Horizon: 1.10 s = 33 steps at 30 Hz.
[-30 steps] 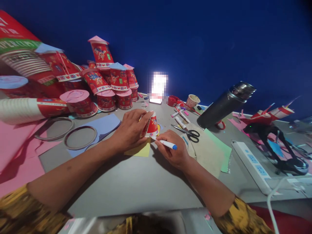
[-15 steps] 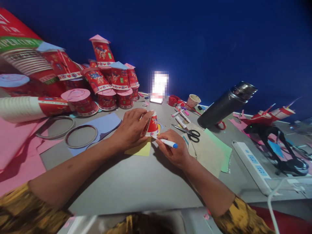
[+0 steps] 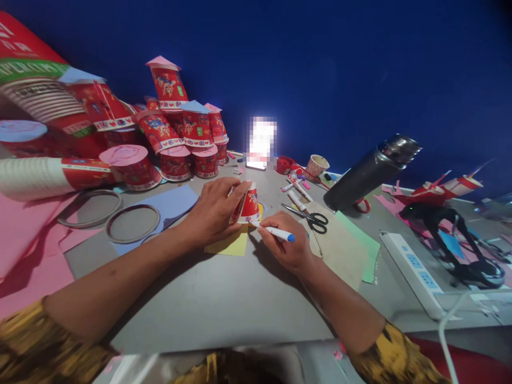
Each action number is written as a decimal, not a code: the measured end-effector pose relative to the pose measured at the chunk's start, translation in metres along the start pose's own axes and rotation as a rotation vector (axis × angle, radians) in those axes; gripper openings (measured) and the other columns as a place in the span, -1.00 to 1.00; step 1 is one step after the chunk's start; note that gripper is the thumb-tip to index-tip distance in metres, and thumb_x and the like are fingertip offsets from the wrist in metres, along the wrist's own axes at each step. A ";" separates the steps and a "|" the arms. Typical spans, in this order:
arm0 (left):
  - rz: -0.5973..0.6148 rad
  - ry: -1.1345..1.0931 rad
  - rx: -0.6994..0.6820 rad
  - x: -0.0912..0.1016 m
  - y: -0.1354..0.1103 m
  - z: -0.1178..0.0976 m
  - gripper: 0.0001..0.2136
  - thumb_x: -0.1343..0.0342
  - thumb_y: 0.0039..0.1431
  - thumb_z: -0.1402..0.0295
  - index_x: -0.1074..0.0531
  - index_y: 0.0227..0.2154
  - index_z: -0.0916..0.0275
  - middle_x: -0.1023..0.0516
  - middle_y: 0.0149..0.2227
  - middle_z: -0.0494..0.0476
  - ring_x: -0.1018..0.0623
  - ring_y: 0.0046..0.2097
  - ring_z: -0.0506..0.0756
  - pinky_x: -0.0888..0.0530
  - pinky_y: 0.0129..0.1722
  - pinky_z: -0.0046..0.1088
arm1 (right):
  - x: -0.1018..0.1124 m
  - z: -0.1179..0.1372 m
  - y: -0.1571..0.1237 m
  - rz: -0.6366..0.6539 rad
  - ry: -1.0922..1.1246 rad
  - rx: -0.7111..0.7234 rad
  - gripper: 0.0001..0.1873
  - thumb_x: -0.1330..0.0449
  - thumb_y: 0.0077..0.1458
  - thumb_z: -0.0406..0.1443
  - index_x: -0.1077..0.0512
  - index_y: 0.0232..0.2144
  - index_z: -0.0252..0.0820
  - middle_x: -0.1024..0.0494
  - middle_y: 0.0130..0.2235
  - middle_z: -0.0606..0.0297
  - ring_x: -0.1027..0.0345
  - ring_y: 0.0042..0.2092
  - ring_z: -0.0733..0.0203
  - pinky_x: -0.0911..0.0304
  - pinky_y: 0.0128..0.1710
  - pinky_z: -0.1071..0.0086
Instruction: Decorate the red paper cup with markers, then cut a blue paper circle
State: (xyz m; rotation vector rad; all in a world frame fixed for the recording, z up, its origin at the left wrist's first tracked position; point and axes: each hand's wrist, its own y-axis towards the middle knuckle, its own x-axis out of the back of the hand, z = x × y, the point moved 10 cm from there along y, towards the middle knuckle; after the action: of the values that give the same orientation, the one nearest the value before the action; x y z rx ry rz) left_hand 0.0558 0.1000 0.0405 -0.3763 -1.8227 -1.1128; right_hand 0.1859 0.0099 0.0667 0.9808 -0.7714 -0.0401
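A red paper cup (image 3: pixel 250 207) stands upside down on a yellow sheet of paper (image 3: pixel 232 242) in the middle of the table. My left hand (image 3: pixel 218 208) is wrapped round its left side, with the fingers over its top. Between the fingers of my right hand (image 3: pixel 286 242) is a white marker with a blue end (image 3: pixel 278 232). Its tip is at the cup's lower rim, by the paper; whether it touches is too small to tell. Part of the cup is hidden behind my left fingers.
Red paper cups (image 3: pixel 196 125) with paper tops are stacked at left, near two tape rings (image 3: pixel 133 223). A bright phone (image 3: pixel 261 144) leans at the back. Scissors (image 3: pixel 316 220), markers (image 3: pixel 296 200), a black flask (image 3: pixel 370 173) and a power strip (image 3: pixel 414 272) lie to the right.
My right hand and the marker have shifted slightly, with the marker's blue end a little further right. My left hand stays on the cup.
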 end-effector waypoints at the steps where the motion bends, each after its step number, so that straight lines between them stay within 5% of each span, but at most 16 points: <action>1: 0.003 0.003 -0.004 0.000 0.000 0.000 -0.16 -0.32 0.09 0.34 -0.17 0.44 0.25 -0.44 0.27 0.47 -0.46 0.29 0.48 -0.44 0.21 0.12 | -0.001 0.000 0.000 0.005 -0.004 0.002 -0.89 -0.19 0.46 -0.32 -0.50 -0.19 -0.10 -0.68 -0.31 0.23 -0.53 -0.29 0.15 -0.43 -0.24 0.28; 33: 0.019 -0.028 0.007 0.001 -0.001 0.000 -0.18 -0.25 0.10 0.41 -0.19 0.46 0.21 -0.44 0.29 0.44 -0.45 0.31 0.47 -0.41 0.27 0.12 | -0.001 -0.006 -0.001 -0.003 0.004 -0.032 -0.89 -0.19 0.46 -0.30 -0.51 -0.18 -0.09 -0.68 -0.29 0.23 -0.53 -0.28 0.14 -0.44 -0.21 0.25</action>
State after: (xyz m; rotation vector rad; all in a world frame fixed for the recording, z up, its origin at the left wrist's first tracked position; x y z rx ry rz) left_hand 0.0547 0.0996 0.0410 -0.4055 -1.8432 -1.0931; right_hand 0.1894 0.0140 0.0635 0.9518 -0.7636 -0.0526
